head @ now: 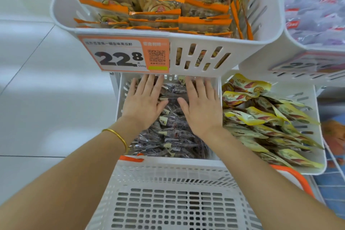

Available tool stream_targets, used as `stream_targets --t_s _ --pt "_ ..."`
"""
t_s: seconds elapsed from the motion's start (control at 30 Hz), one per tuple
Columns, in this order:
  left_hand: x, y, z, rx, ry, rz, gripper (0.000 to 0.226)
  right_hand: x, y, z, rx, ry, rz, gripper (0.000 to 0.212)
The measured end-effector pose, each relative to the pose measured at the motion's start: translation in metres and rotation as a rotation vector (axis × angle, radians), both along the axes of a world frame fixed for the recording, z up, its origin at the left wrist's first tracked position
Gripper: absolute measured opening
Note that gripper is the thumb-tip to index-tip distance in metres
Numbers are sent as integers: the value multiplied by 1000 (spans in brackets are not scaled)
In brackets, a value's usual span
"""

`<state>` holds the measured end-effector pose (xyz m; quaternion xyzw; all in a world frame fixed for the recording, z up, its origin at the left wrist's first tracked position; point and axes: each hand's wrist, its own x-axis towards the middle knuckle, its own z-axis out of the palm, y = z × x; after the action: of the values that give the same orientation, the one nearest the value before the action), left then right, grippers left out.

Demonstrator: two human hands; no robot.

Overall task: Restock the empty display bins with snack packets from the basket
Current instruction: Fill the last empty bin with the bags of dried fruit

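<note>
Packets (173,124) beneath both flat hands (144,101) (200,105)

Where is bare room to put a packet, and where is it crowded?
Bare: the basket floor, and the back right corner behind the yellow packets. Crowded: the dark packets under the left hand and right hand; the orange packets above.

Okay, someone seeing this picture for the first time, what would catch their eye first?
Probably the two hands, left hand and right hand, spread flat on the dark snack packets in the lower bin. Just above, a big orange price tag reading 22.8 hangs on the upper bin of orange-edged packets. The white basket nearest the camera shows no packets in view.
</note>
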<state>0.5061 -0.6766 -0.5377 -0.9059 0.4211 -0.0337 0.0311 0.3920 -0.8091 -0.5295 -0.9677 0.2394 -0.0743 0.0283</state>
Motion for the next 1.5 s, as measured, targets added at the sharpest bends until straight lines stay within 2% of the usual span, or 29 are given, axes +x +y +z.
stream_targets --t_s 0.13,0.27,0.37,0.4,0.5,0.57,0.7,0.87,0.97,1.07,1.17,1.27,1.4,1.5 --pt "-1 6 -2 63 29 33 67 -6 3 -15 135 226 -14 67" --pt "-20 14 3 21 49 2 63 -24 22 -12 71 76 -9 70" --pt "-43 29 -2 66 144 25 60 -39 32 -10 134 239 49 68" --pt "-46 31 -1 47 170 52 60 -40 34 -6 130 241 67 66" --pt "-61 39 11 -117 170 84 59 -54 45 11 80 31 106 64" --pt "-80 50 15 -106 201 73 59 -80 53 12 161 -90 37 60" --pt "-108 70 13 44 291 108 60 -132 65 -1 124 26 -23 59" --pt "-142 79 21 41 359 67 62 -164 73 -1 233 63 -113 67" --pt "-167 84 20 64 395 45 66 -189 81 7 311 64 -168 62" --pt "-163 81 24 -46 466 107 69 -182 78 17 284 -26 -154 61" --pt "-129 68 27 -144 329 127 69 -137 64 17 210 -140 -47 63" --pt "-95 45 19 -10 143 6 71 -89 56 8 174 23 43 74" --pt "-77 27 -11 162 49 -122 72 -73 48 -23 129 209 57 80" --pt "-72 36 -31 105 25 -143 71 -76 46 -37 101 238 73 79"
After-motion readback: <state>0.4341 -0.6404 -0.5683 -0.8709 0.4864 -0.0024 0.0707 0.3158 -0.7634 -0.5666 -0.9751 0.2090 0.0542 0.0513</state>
